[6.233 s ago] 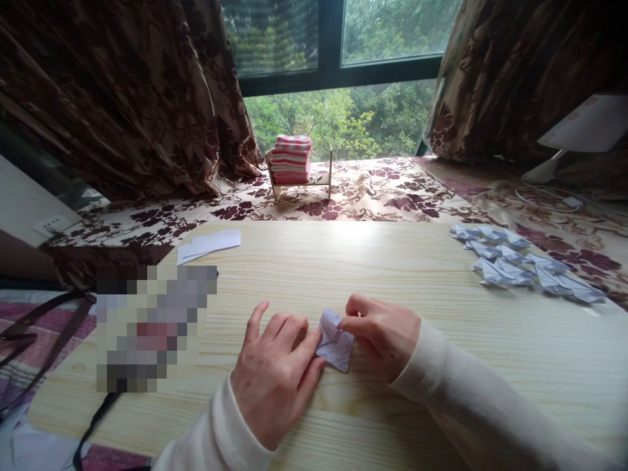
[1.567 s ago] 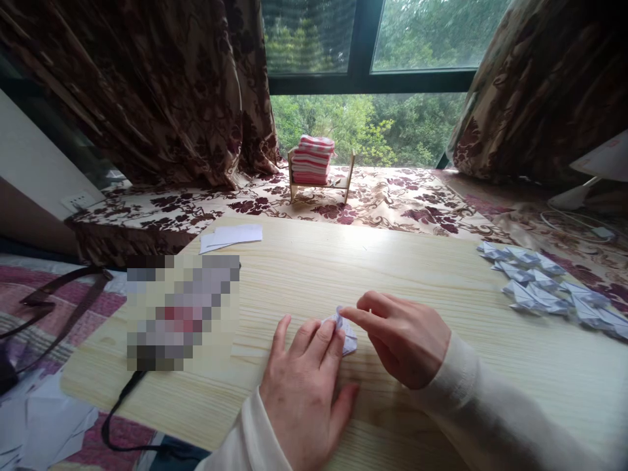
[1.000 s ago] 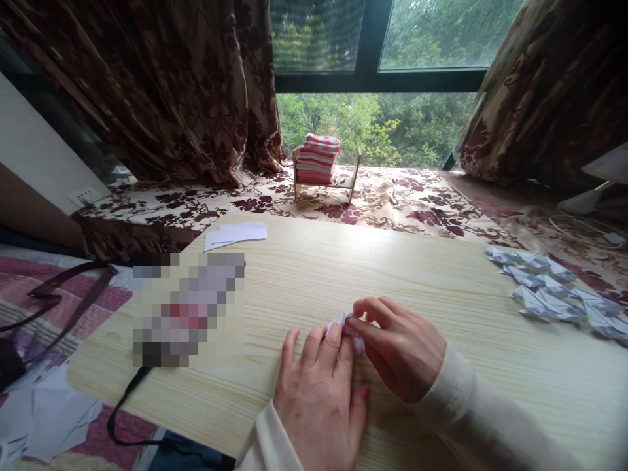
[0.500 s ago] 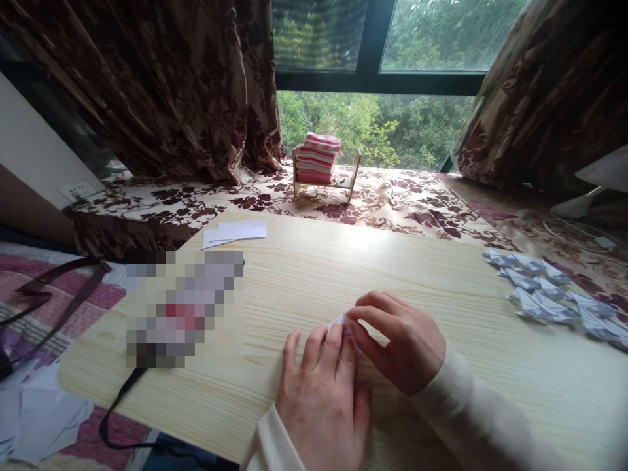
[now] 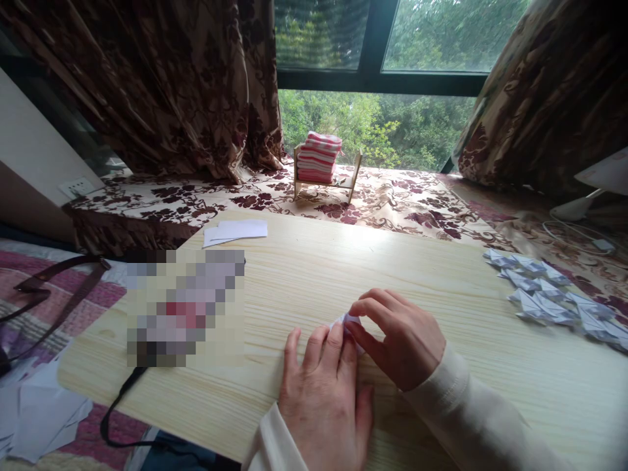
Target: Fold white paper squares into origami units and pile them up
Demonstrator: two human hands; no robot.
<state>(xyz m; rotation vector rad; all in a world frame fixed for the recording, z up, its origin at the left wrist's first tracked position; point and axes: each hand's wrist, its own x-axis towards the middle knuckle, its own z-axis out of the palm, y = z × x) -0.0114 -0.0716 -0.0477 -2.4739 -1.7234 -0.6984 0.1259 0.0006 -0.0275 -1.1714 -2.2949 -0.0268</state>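
Observation:
A small piece of folded white paper (image 5: 338, 322) lies on the wooden table, mostly covered by my fingers. My left hand (image 5: 321, 386) is flat on it, fingers stretched out and pressing it down. From the right, my right hand (image 5: 400, 337) pinches the paper's far edge between thumb and index finger. Several folded white paper pieces (image 5: 542, 294) sit in rows at the table's right side. Two or so flat white paper strips (image 5: 240, 230) rest near the back left edge.
A blurred-out object (image 5: 186, 311) with a black strap (image 5: 110, 405) lies on the table (image 5: 294, 268) at left. Loose white sheets (image 5: 46, 418) are on the bed at lower left. Behind the table, a small rack holds folded striped cloths (image 5: 318, 158). A white lamp (image 5: 579, 206) stands at right.
My right thumb and index finger have shifted slightly at the paper's far edge, where a bit more white shows. My left hand stays flat in nearly the same place.

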